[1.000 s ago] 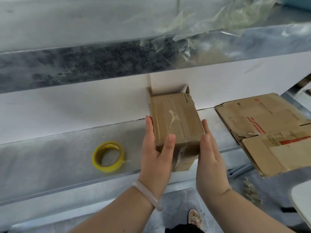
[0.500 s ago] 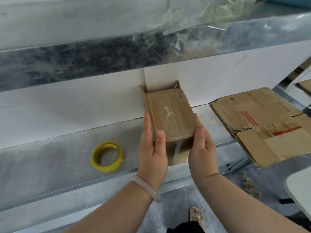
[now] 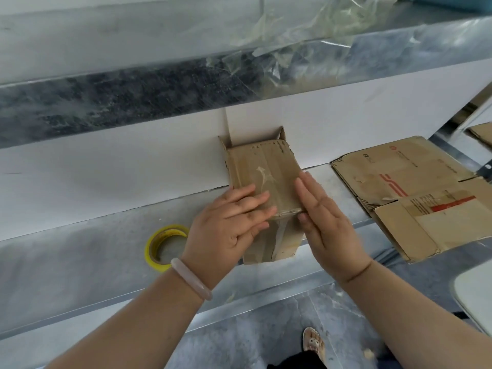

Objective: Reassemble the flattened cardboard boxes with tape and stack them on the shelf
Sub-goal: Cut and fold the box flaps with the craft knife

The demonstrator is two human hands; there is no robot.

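box (image 3: 266,177) taped up and set on the shelf (image 3: 93,243) against the back wall | left hand (image 3: 229,225) laid flat, fingers spread, on its near top edge | right hand (image 3: 324,217) flat, fingers together, against its right side | judged: one box nearly placed | flattened cardboard (image 3: 415,193) at right not yet assembled | tape roll (image 3: 162,246) at left

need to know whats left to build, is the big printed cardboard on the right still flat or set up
Flat. The printed cardboard lies spread in one layer on the shelf, flaps splayed, no walls raised.
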